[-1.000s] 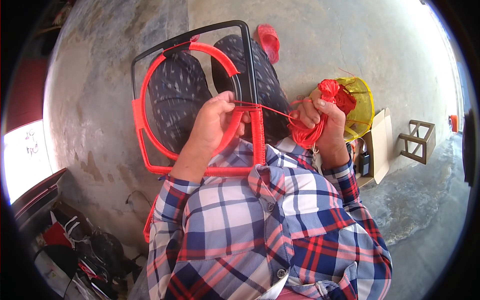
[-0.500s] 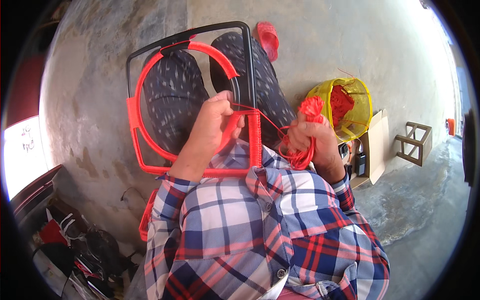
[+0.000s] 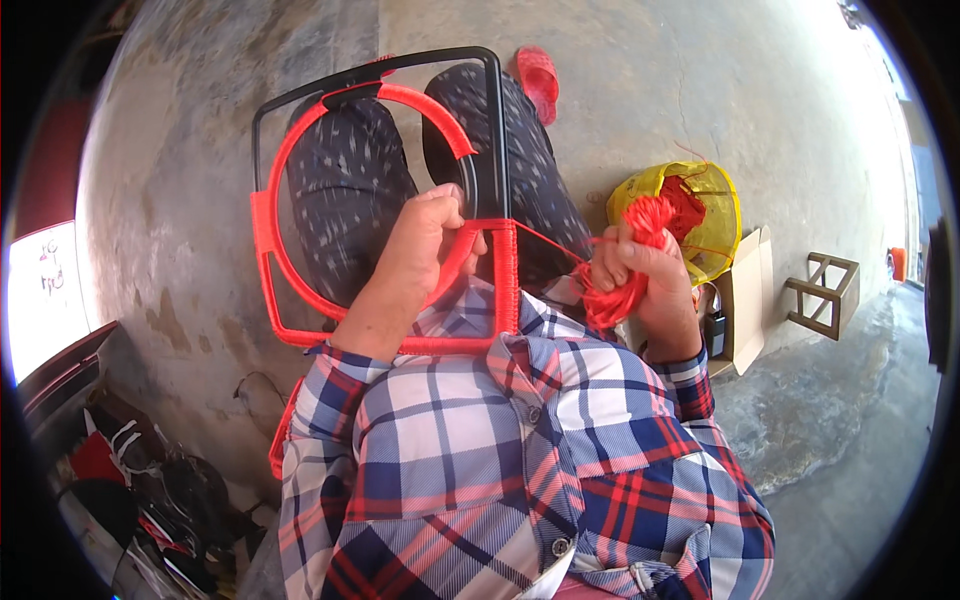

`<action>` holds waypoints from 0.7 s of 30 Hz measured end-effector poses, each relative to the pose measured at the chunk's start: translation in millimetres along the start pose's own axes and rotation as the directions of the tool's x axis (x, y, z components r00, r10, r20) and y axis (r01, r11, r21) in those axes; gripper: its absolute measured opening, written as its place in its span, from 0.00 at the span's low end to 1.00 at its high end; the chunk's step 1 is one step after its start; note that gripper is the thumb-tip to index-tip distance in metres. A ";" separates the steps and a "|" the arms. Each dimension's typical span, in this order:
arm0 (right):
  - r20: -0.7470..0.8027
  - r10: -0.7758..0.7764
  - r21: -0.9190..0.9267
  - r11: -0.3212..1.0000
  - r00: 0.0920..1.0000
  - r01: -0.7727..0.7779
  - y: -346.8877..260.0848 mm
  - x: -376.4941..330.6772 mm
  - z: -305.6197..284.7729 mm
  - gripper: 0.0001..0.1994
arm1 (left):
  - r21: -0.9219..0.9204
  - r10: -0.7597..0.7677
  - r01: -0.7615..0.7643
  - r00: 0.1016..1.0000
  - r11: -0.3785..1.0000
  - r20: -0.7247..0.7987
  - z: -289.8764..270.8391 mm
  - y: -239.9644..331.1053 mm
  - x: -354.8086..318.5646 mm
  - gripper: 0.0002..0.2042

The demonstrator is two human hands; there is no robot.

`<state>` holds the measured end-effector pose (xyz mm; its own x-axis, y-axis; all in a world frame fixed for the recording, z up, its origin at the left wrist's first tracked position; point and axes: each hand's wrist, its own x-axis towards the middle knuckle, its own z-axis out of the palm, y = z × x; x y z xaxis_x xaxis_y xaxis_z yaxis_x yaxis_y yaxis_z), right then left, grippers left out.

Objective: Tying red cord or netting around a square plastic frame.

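Across my lap lies a black frame (image 3: 503,130) of square outline with a ring inside, much of it wrapped in red cord. My left hand (image 3: 424,235) is closed around the ring's wrapped lower right part, beside a bare black stretch. A strand of red cord (image 3: 547,243) runs taut from the frame's right side to my right hand (image 3: 640,270). That hand grips a bundle of red cord (image 3: 612,303), with a tuft sticking out above the fist and loops hanging below. My left fingertips are partly hidden behind the ring.
On the right stands a yellow bucket (image 3: 728,225) with more red cord inside, next to an open cardboard box (image 3: 752,300). Farther right is a small wooden stool (image 3: 828,296). A red slipper (image 3: 538,85) lies ahead on the concrete floor. Mixed clutter fills the lower left.
My right hand has moved right with the cord bundle, and the strand to the frame is drawn straighter. My left hand has hardly moved on the ring.
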<state>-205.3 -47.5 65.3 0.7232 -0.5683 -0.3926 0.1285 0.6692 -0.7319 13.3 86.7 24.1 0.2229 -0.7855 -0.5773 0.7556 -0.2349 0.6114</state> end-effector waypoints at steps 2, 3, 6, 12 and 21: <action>0.199 0.015 -0.091 0.996 0.980 0.003 1.3 0.9 -17.7 0.07 | -0.035 0.006 -0.006 1.000 0.999 -0.006 0.1 0.1 -0.5 0.10; 0.176 0.040 -0.087 0.996 0.984 -0.025 2.0 2.9 -19.4 0.08 | -0.066 -0.004 0.003 1.000 0.998 -0.005 1.7 -0.2 -0.1 0.10; 0.043 -0.017 0.075 0.997 0.999 0.014 3.9 28.6 -28.2 0.07 | -0.079 -0.004 0.001 0.999 0.997 -0.036 6.0 4.8 -0.4 0.13; -0.131 -0.391 -0.874 0.480 0.911 0.081 -15.4 79.6 -52.6 0.14 | -0.026 0.003 -0.004 0.999 1.000 -0.033 0.4 0.7 0.4 0.15; 0.838 -0.165 -0.545 -0.298 0.520 0.784 4.9 97.3 77.7 0.21 | 0.224 0.590 -0.551 0.787 0.804 -0.182 15.2 -5.9 3.1 0.14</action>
<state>-81.6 -62.4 66.8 0.9235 -0.0045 0.3837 0.1587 -0.9059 -0.3927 0.2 76.9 26.9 0.7331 -0.6525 -0.1919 0.3464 0.1154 0.9310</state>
